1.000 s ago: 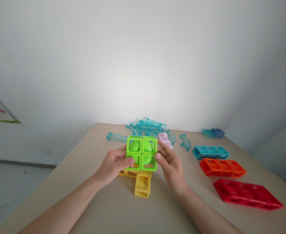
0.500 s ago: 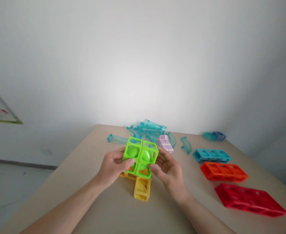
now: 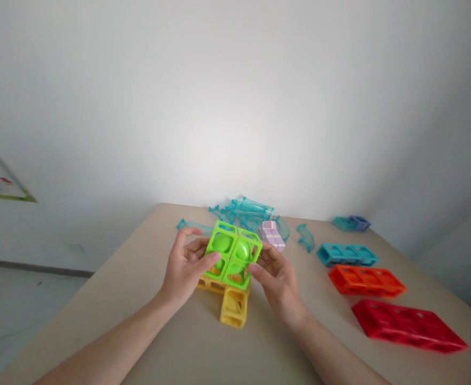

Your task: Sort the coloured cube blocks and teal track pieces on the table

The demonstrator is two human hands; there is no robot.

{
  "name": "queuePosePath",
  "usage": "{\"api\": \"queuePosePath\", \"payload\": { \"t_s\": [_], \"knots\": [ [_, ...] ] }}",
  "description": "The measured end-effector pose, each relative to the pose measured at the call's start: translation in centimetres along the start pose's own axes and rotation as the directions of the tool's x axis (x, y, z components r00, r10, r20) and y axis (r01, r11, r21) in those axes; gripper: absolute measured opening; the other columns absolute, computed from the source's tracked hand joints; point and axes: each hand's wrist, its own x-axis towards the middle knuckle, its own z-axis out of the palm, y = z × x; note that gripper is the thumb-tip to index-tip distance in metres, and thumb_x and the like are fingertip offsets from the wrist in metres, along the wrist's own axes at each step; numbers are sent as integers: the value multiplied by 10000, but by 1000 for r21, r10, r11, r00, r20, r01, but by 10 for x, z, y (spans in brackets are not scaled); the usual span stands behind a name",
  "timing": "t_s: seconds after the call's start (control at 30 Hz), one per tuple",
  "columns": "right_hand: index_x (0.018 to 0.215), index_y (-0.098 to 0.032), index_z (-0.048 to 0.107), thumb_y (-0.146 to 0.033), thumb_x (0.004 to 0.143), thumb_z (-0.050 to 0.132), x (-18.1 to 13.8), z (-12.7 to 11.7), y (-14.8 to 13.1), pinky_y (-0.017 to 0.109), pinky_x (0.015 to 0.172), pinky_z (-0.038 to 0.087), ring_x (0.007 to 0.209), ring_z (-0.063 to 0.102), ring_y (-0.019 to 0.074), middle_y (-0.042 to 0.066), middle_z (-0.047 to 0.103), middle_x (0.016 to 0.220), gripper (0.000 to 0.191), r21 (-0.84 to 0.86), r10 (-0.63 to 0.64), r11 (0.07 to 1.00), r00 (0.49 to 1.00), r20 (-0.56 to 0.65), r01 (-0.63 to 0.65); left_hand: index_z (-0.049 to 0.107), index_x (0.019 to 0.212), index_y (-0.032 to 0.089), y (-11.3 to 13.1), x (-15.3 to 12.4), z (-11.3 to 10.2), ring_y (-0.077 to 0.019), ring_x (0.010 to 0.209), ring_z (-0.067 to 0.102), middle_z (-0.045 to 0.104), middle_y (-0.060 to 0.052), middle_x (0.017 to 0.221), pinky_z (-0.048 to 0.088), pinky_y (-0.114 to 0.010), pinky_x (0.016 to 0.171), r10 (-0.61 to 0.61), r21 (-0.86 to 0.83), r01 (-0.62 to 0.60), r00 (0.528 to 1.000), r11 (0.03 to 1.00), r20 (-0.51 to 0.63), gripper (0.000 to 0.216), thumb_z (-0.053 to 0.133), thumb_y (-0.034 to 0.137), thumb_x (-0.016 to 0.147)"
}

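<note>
Between my two hands is a bright green block [image 3: 232,256] made of hollow cubes joined in a square, tilted so its face points toward me. My left hand [image 3: 185,267] grips its left side, thumb on the front, with the index finger lifted off. On the right edge, my right hand [image 3: 277,283] holds the block with its thumb in front and the other fingers behind. Below and partly behind it lies a yellow block [image 3: 234,307] of similar hollow cubes, much of it hidden by the green one.
Teal translucent track pieces [image 3: 247,211] are heaped at the table's back, beside a lilac block [image 3: 272,235]. Along the right lie a teal block [image 3: 347,254], an orange block [image 3: 367,280] and a red block [image 3: 407,326]. A small blue piece [image 3: 359,223] sits at the far right corner.
The green block has tilted slightly clockwise and risen a little in my hands. My left index finger has lifted away from it.
</note>
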Motion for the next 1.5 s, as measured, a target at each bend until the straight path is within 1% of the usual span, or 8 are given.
{"api": "queuePosePath", "payload": {
  "t_s": [0.2, 0.43, 0.6, 0.8, 0.9, 1.07, 1.3, 1.5],
  "knots": [
    [1127, -240, 587, -316, 773, 729, 1, -2, 3, 398, 875, 515, 990, 621, 225, 70, 652, 1098, 390, -13, 0, 1000, 1000, -29, -1, 604, 811, 149, 0, 1, 0, -178, 758, 674, 722, -48, 878, 555, -243, 586, 0, 24, 0, 1000, 1000, 3, 269, 794, 277, 671],
    [1205, -262, 534, -337, 699, 786, -2, -1, -9, 348, 788, 535, 939, 621, 211, 49, 633, 1105, 570, -198, 19, 980, 999, -40, -27, 657, 715, 152, 3, -7, 0, -232, 953, 661, 701, -82, 1057, 542, -315, 826, 129, 65, -133, 990, 989, 55, 204, 828, 173, 605],
    [1098, -233, 568, -334, 683, 796, 0, -18, -44, 316, 735, 539, 875, 614, 195, 32, 637, 976, 484, -324, -40, 946, 998, -45, 24, 670, 1105, 196, 3, -11, -4, -285, 1154, 575, 622, -128, 1231, 455, -404, 997, 182, 55, -207, 937, 977, 300, 362, 727, 200, 748],
    [1201, -199, 537, -438, 716, 707, 61, -151, -99, 360, 690, 562, 807, 641, 215, 82, 630, 1063, 567, -774, -287, 633, 931, -225, 7, 619, 1188, 186, 7, -8, -6, -277, 1154, 542, 613, -131, 1189, 416, -392, 1005, 249, 248, -335, 914, 909, 321, 335, 592, 206, 854],
    [1259, -180, 509, -380, 757, 610, 83, -235, -114, 359, 641, 555, 660, 649, 192, 115, 654, 1097, 550, -929, -202, 252, 924, -325, -271, 643, 1139, 193, 7, -7, -8, -259, 1073, 565, 623, -114, 1130, 443, -350, 934, 272, 282, -355, 917, 891, 293, 297, 595, 211, 846],
    [1059, -151, 662, -226, 681, 599, 77, -305, -109, 387, 677, 526, 686, 660, 257, 127, 723, 886, 390, -932, -138, 59, 922, -362, -357, 665, 1093, 185, 4, -4, -11, -253, 1014, 561, 630, -108, 1086, 441, -330, 898, 275, 298, -357, 919, 885, 282, 274, 613, 242, 830],
    [1110, -170, 669, -182, 686, 543, 64, -315, -97, 370, 681, 525, 723, 677, 276, 102, 723, 781, 442, -922, -120, -106, 925, -360, -373, 652, 1071, 188, 2, -3, -14, -220, 954, 548, 610, -89, 1020, 436, -309, 852, 307, 366, -409, 901, 836, 306, 230, 562, 214, 861],
    [1350, -71, 478, -174, 736, 500, 70, -245, -89, 442, 1070, 322, 1311, 398, 326, 210, 468, 1373, 624, -930, -156, -196, 947, -282, -310, 639, 1020, 187, 1, 1, -16, -202, 962, 548, 596, -75, 990, 435, -310, 847, 405, 452, -528, 847, 719, 345, 186, 526, 166, 874]
  ]
}}
